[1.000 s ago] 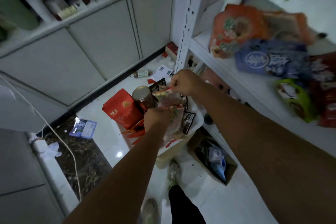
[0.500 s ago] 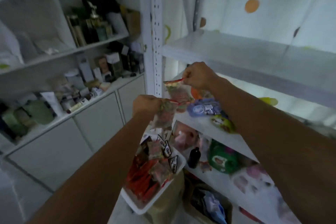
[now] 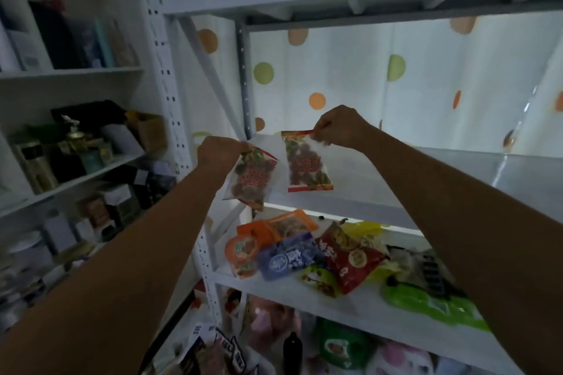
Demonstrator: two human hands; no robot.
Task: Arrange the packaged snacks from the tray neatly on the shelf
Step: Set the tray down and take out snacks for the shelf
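Pinching the left packet point(image 3: 253, 179) by its top corner with fingers of the left hand point(image 3: 219, 152), right packet point(image 3: 306, 164) at two o'clock likewise in the right hand point(image 3: 338, 128), both dangling at the shelf point(image 3: 390, 183) front. Risking a slip: thin corner grips, floppy bags sliding off the edge.

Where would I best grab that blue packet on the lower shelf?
Probably the blue packet's near edge, coming from the shelf front: it lies flat, with the red packet on its right and orange ones behind, so only that edge looks free.

mid shelf point(image 3: 353, 186) open ahead, post point(image 3: 166, 85) at left, shelf below point(image 3: 350, 310) crowded
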